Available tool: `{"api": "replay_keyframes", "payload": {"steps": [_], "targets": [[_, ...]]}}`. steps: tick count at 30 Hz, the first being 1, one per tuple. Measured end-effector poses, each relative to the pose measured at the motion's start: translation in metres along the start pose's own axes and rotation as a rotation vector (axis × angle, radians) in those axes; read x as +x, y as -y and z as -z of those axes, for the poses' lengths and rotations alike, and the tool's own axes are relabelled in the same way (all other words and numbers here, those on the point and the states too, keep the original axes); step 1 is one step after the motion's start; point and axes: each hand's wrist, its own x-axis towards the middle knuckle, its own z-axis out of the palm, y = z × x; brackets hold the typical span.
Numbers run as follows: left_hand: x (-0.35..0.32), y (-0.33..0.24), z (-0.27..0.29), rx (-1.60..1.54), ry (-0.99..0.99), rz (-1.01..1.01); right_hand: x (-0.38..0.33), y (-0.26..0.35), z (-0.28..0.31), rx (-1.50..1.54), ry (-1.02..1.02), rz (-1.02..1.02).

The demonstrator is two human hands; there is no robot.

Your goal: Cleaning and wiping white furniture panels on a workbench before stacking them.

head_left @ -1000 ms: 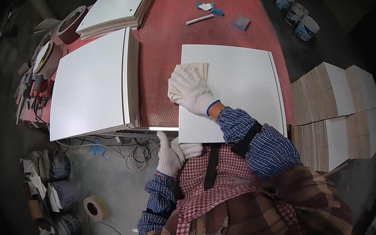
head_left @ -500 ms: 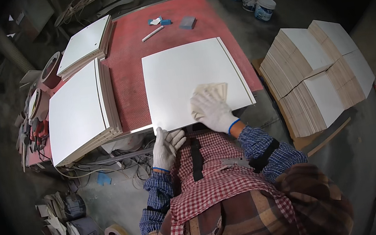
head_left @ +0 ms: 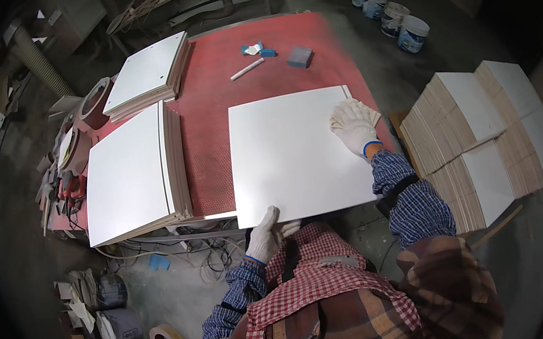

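Observation:
A white square panel with a groove along its right side lies on the red worktable, its front edge jutting out toward me. My left hand, in a white knit glove, grips the panel near its front left corner, thumb on top and fingers underneath. My right hand, gloved too, presses a folded beige cloth onto the panel by the grooved right side. Most of the cloth is hidden under the fingers.
On the red worktable stand two stacks of white panels, a near stack and a far stack. Beyond my panel lie a grey-blue block and a white stick. More stacked boards stand at right; several buckets sit behind.
My right hand has slid the cloth away from me and rightward across the panel to its grooved side. My left hand has closed on the front edge. The whole view has shifted.

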Motion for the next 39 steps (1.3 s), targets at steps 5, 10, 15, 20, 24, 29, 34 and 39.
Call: {"api": "replay_keyframes", "payload": {"steps": [5, 10, 15, 20, 24, 29, 34, 39], "targets": [[-0.004, -0.009, -0.017, 0.047, 0.048, 0.084, 0.074, -0.061, -0.038, -0.039, -0.022, -0.045], [-0.014, -0.028, -0.019, -0.039, 0.004, 0.152, 0.106, -0.066, -0.044, 0.049, 0.096, -0.068], [-0.027, -0.087, -0.078, 0.265, -0.273, -0.131, 0.107, -0.067, -0.020, 0.448, 0.136, -0.287], [-0.022, -0.131, -0.091, -0.042, -0.461, -0.296, 0.092, -0.003, 0.017, 1.333, 0.112, -0.812], [-0.031, -0.192, -0.105, 0.124, -0.391, -0.228, 0.019, -0.116, -0.051, 1.450, -0.325, -0.944], [-0.078, -0.218, -0.047, -0.149, -0.365, -0.544, 0.022, -0.023, -0.006, 1.649, -0.432, -1.080], [-0.129, -0.269, 0.005, -0.325, -0.391, -0.682, 0.015, 0.082, 0.035, 1.578, -0.474, -1.184], [-0.182, -0.295, 0.092, -0.518, -0.357, -0.742, -0.013, 0.143, 0.019, 1.697, -0.345, -1.110]]}}
